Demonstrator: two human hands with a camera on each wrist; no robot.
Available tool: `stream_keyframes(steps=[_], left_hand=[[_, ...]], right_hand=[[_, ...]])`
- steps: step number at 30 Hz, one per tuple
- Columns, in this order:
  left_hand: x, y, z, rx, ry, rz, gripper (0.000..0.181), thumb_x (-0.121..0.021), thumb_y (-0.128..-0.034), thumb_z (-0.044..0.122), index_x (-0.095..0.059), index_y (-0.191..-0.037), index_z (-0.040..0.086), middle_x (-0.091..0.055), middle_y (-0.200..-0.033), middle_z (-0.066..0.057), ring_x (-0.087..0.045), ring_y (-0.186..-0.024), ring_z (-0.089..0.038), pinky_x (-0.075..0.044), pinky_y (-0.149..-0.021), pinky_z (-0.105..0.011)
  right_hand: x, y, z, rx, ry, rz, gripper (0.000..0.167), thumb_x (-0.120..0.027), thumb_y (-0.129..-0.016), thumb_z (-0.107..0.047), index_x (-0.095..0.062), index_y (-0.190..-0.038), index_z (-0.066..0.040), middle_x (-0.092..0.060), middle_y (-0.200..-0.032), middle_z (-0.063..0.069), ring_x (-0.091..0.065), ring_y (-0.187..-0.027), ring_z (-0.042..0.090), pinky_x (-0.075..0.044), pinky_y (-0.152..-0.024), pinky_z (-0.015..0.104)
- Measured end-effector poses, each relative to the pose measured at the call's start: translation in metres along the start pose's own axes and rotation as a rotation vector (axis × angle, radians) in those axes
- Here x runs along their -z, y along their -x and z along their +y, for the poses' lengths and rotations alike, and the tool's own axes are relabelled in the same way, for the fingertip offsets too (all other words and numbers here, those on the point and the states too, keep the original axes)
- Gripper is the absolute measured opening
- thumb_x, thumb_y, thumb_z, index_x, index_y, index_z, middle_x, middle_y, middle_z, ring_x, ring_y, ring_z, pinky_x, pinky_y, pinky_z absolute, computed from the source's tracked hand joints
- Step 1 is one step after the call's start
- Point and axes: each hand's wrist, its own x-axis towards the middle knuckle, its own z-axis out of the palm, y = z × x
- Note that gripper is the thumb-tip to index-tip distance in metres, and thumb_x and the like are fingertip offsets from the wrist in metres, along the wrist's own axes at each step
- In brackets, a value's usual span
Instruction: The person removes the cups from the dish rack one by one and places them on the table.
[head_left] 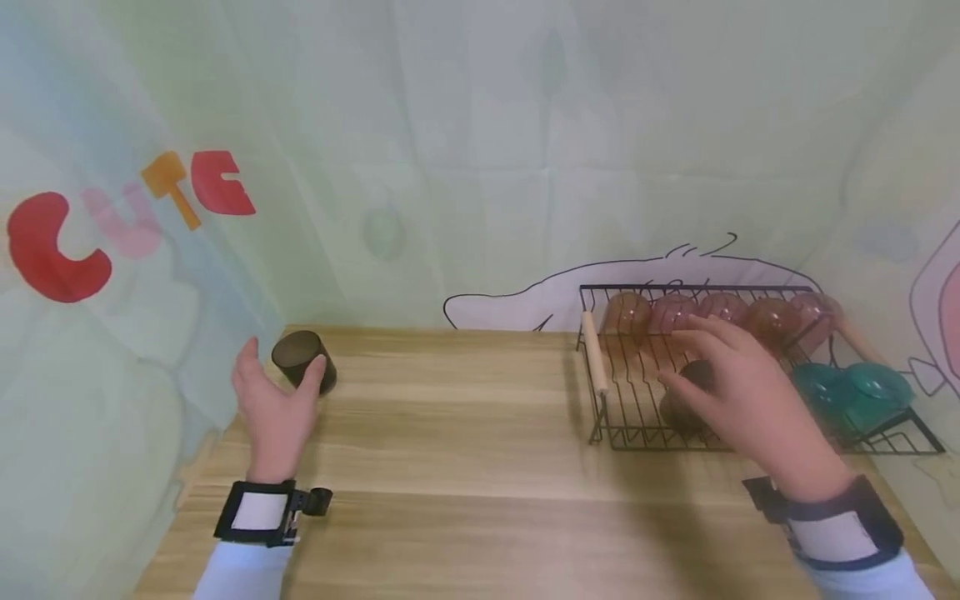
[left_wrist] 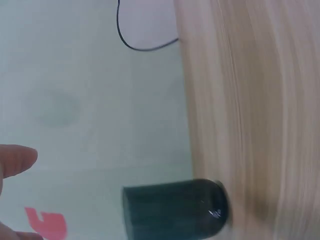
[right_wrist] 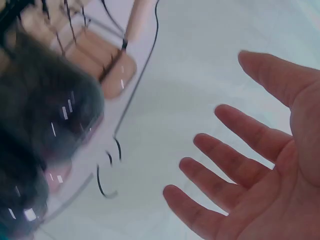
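At the left of the table a dark translucent cup (head_left: 306,360) stands upright, its mouth facing up. My left hand (head_left: 276,417) is beside it, thumb and fingers spread. In the left wrist view, a gap shows between the fingertips (left_wrist: 18,159) and the cup (left_wrist: 172,210). Over the wire dish rack (head_left: 630,437) is my right hand (head_left: 738,396), its fingers extended and holding nothing. Partly hidden beneath it are dark cups (head_left: 678,408); the right wrist view shows two dark cups (right_wrist: 55,100) upside down, apart from the right hand (right_wrist: 260,175).
Several amber and pink cups (head_left: 628,315) line the rack's back row. Two teal cups (head_left: 873,392) sit at its right end. The rack has wooden handles (head_left: 595,354). A printed cloth (head_left: 465,167) hangs behind and beside the wooden table (head_left: 450,467).
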Motion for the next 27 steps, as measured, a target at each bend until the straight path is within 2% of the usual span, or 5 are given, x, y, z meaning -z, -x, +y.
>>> stream_keyframes(steps=[4, 9, 13, 21, 27], left_hand=[[-0.003, 0.02, 0.021, -0.152, -0.004, -0.001, 0.085, -0.069, -0.0816, 0.037, -0.021, -0.149, 0.015, -0.019, -0.154, -0.012, -0.017, -0.142, -0.028, -0.02, -0.114, -0.053], [-0.014, 0.046, 0.042, -0.246, -0.014, -0.088, 0.086, -0.071, -0.0819, 0.034, -0.021, -0.149, 0.016, -0.014, -0.156, -0.009, -0.013, -0.144, -0.029, -0.02, -0.113, -0.057], [-0.025, 0.071, 0.056, -0.312, -0.033, -0.153, 0.086, -0.072, -0.0803, 0.035, -0.024, -0.148, 0.014, -0.017, -0.155, -0.012, -0.018, -0.143, -0.033, -0.023, -0.111, -0.059], [-0.053, 0.123, 0.074, -0.266, -0.099, -0.479, 0.09, -0.065, -0.0798, 0.055, -0.016, -0.15, 0.027, -0.013, -0.157, -0.01, -0.023, -0.141, -0.035, -0.033, -0.105, -0.06], [-0.066, 0.142, 0.082, -0.251, -0.099, -0.619, 0.085, -0.064, -0.0799, 0.056, -0.022, -0.148, 0.027, -0.018, -0.156, -0.008, -0.026, -0.14, -0.031, -0.034, -0.106, -0.056]], right_hand=[[0.012, -0.003, 0.009, -0.014, 0.039, -0.067, 0.051, -0.074, -0.078, -0.036, -0.06, -0.118, -0.008, -0.052, -0.133, 0.016, -0.042, -0.126, 0.038, -0.036, -0.1, 0.059], [0.011, -0.001, 0.018, -0.05, 0.044, -0.206, 0.062, -0.079, -0.072, -0.035, -0.057, -0.123, -0.007, -0.048, -0.135, 0.019, -0.04, -0.127, 0.041, -0.035, -0.101, 0.061], [0.006, 0.0, 0.021, -0.04, 0.036, -0.262, 0.07, -0.082, -0.067, -0.031, -0.056, -0.125, -0.005, -0.047, -0.136, 0.024, -0.041, -0.125, 0.044, -0.034, -0.101, 0.062], [-0.007, -0.001, 0.029, -0.049, 0.078, -0.254, 0.067, -0.082, -0.066, -0.031, -0.057, -0.125, -0.009, -0.048, -0.137, 0.022, -0.038, -0.127, 0.046, -0.033, -0.101, 0.065], [-0.014, 0.002, 0.033, -0.042, 0.119, -0.274, 0.067, -0.082, -0.065, -0.028, -0.057, -0.124, -0.009, -0.05, -0.134, 0.023, -0.039, -0.125, 0.047, -0.032, -0.098, 0.067]])
